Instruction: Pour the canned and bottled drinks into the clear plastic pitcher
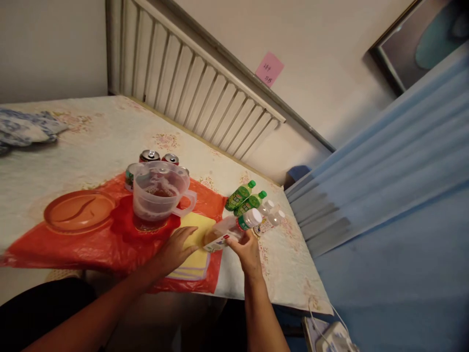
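My right hand [246, 250] is closed around a clear plastic bottle [227, 229] with a white cap and a green neck label; the bottle leans to the right. Fingers apart, my left hand [179, 248] hovers by or rests on a yellow cloth [196, 266] with a pale purple edge, and holds nothing. Left of the cloth is a translucent plastic pitcher [156, 195] with brown liquid in it. It stands on a red scalloped mat [120, 227]. Two green-labelled bottles [238, 196] and two white-capped bottles [271, 222] stand beyond my right hand.
Several drink cans [149, 156] stand behind the pitcher. An orange round lid [78, 211] lies on a red plastic sheet [73, 249] over the floral tablecloth [102, 132]. A radiator [198, 73] lines the wall; a blue curtain [384, 195] hangs at right, above a power strip [335, 337].
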The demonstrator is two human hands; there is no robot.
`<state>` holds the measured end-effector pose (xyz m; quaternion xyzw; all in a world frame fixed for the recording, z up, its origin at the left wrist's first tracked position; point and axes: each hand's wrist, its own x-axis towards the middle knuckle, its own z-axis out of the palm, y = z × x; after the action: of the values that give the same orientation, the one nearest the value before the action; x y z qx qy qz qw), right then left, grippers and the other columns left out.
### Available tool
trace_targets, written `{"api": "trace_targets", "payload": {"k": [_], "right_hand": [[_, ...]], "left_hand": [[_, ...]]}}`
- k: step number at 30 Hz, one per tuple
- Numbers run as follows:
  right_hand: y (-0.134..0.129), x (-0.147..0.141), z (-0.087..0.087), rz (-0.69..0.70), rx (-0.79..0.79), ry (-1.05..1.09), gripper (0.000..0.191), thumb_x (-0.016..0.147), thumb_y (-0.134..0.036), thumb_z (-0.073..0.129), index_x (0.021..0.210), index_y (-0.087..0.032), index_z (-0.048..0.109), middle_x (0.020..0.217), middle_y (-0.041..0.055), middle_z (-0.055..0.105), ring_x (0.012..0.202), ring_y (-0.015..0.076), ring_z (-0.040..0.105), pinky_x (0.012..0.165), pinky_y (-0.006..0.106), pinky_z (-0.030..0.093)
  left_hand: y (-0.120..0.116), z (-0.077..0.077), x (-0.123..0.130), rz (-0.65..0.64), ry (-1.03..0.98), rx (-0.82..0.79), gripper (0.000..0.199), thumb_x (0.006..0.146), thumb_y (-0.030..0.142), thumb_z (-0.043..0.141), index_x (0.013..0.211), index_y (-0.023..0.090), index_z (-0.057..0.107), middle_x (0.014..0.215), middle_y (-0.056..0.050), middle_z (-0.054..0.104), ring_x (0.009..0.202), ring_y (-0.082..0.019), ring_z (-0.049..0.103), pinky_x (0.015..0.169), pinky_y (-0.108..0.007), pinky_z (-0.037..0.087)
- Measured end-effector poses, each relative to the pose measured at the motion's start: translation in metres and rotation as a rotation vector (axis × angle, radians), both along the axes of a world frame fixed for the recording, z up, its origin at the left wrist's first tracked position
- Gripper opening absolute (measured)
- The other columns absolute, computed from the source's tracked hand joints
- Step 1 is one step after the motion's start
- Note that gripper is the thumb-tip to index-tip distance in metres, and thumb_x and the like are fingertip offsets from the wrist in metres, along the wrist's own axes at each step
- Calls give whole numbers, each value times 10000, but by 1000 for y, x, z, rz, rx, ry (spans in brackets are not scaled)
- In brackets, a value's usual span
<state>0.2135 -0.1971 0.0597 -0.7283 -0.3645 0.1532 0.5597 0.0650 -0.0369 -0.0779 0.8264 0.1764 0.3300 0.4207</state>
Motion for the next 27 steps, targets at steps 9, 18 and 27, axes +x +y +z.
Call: {"api": "trace_targets", "payload": {"k": [9, 18, 27], "right_hand": [[-73, 49, -8, -250, 61, -17, 467, 685, -428, 776, 1053, -169, 651, 971, 61, 739, 830, 214, 683, 721, 320, 550], [-143, 83, -30, -439, 51, -11, 425, 663, -460, 786, 943, -165, 661, 860, 46, 729, 742, 209, 678, 672, 308, 539], [-169, 136, -45, -595, 29, -85, 472, 646, -528, 762, 913, -151, 662, 841, 55, 708, 744, 213, 647, 690, 310, 506]], "left_hand": [[-19, -8, 16, 125, 212, 400, 274, 948, 246, 417, 1064, 138, 641, 1051, -152, 678, 1054, -295, 595, 959, -457, 478], [-24, -4, 15, 169, 286, 601, 243, 953, 197, 403, 892, 180, 638, 944, -115, 651, 936, -273, 582, 892, -427, 467], [-20, -8, 16, 170, 317, 637, 220, 922, 190, 427, 884, 182, 644, 955, -122, 667, 953, -282, 596, 869, -428, 472]]}}
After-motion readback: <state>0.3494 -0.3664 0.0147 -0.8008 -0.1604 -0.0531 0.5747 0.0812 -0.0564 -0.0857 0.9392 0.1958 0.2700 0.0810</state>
